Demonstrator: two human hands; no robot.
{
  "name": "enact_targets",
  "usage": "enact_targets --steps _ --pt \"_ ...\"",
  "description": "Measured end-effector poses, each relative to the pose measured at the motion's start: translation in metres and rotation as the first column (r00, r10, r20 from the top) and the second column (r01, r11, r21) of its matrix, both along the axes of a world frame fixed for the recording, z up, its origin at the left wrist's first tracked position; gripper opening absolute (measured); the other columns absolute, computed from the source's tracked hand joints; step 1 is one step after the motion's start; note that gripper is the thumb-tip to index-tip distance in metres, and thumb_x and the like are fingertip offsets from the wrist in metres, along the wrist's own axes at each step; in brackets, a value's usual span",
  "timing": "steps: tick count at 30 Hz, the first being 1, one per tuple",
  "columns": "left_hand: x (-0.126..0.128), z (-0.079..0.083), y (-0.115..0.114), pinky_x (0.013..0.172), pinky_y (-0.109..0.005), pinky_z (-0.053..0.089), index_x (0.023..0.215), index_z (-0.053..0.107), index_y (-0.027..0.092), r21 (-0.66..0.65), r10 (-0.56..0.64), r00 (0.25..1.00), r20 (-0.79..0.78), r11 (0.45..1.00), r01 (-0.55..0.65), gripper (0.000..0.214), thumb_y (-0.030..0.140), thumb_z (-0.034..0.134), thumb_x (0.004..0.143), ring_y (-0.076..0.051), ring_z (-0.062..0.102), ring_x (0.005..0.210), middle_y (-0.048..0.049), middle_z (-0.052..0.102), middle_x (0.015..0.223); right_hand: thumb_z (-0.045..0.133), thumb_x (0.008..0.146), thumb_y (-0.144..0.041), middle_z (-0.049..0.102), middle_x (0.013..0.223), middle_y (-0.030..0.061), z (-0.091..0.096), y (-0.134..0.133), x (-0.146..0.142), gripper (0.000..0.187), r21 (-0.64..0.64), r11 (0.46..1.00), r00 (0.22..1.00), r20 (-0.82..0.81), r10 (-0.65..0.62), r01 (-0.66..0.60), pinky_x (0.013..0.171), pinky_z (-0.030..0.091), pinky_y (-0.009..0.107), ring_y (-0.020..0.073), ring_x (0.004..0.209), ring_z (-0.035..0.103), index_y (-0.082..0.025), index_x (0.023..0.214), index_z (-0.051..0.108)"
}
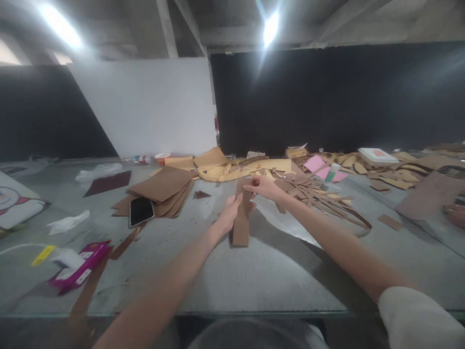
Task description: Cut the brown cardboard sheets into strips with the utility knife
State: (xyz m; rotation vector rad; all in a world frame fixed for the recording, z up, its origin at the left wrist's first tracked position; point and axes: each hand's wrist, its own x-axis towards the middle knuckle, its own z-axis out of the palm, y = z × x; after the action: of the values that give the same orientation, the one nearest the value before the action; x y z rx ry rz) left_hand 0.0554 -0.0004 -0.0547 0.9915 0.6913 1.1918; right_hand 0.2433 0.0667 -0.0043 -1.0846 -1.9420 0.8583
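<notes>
In the head view, a long flat brown leather-like strip (241, 227) stands tilted over the middle of the table. My left hand (230, 212) grips it by the left edge, thumb on the front face and fingertips showing past the right edge. At its upper end my right hand (264, 188) is closed, thumb and finger pinched at the strip's right edge. Whether the strip is one layer or folded, I cannot tell. Just behind and right of the hands lies a tangle of narrow brown offcuts (319, 201).
Left are a stack of brown sheets (163, 184), a phone (141, 211) on its edge, a magenta packet (80, 266) and crumpled tissue (68, 223). Tan scraps (225, 169) line the back. A green-labelled glue stick (332, 172) and a white box (378, 156) are right.
</notes>
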Motion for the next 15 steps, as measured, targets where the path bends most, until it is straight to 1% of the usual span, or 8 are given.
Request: enact_targets --steps 3,6,8,10,15 --pt "-0.001 -0.002 0.002 0.065 -0.028 0.060 0.115 0.078 0.012 -0.003 0.012 1.000 0.017 1.000 -0.012 0.042 0.048 0.086 0.095 -0.024 0.082 0.079 -0.0174 0.084 0.107 0.082 0.081 -0.063 0.073 0.066 0.0051 -0.003 -0.003 -0.004 0.049 -0.034 0.997 0.998 0.010 -0.068 0.068 0.055 0.038 0.027 0.0161 0.060 0.060 -0.023 0.067 0.059" --pt "-0.002 -0.005 0.006 0.069 -0.028 0.061 0.112 0.079 0.012 -0.014 0.026 0.999 0.020 1.000 -0.025 0.039 0.044 0.088 0.093 -0.025 0.083 0.083 -0.0172 0.085 0.106 0.083 0.080 -0.065 0.074 0.066 0.0064 -0.005 -0.003 -0.006 0.052 -0.039 0.997 0.998 -0.006 -0.063 0.063 0.054 0.037 0.027 0.0155 0.059 0.058 -0.022 0.062 0.059" --pt "-0.003 -0.007 0.007 0.067 -0.028 0.061 0.112 0.079 0.012 -0.024 0.035 0.999 0.006 0.999 -0.035 0.039 0.044 0.089 0.093 -0.026 0.083 0.083 -0.0177 0.085 0.106 0.083 0.080 -0.066 0.074 0.065 0.0062 -0.007 -0.002 -0.006 0.053 -0.042 0.997 0.998 -0.011 -0.059 0.058 0.055 0.037 0.027 0.0154 0.059 0.057 -0.022 0.061 0.060" --pt "-0.003 -0.009 0.009 0.065 -0.028 0.060 0.114 0.079 0.012 -0.030 0.040 0.999 -0.007 0.999 -0.041 0.040 0.044 0.089 0.092 -0.026 0.083 0.083 -0.0180 0.085 0.104 0.083 0.079 -0.067 0.073 0.064 0.0055 -0.009 0.000 -0.006 0.053 -0.045 0.997 0.998 -0.008 -0.062 0.062 0.056 0.037 0.027 0.0151 0.059 0.056 -0.022 0.061 0.062" --pt "-0.002 -0.012 0.010 0.067 -0.031 0.062 0.114 0.077 0.011 -0.054 0.057 0.998 0.000 0.997 -0.057 0.045 0.044 0.092 0.088 -0.030 0.084 0.084 -0.0178 0.085 0.095 0.080 0.077 -0.068 0.063 0.058 0.0005 -0.014 0.003 -0.006 0.052 -0.017 0.995 0.995 0.001 -0.096 0.096 0.055 0.032 0.027 0.0131 0.057 0.048 -0.021 0.062 0.062"
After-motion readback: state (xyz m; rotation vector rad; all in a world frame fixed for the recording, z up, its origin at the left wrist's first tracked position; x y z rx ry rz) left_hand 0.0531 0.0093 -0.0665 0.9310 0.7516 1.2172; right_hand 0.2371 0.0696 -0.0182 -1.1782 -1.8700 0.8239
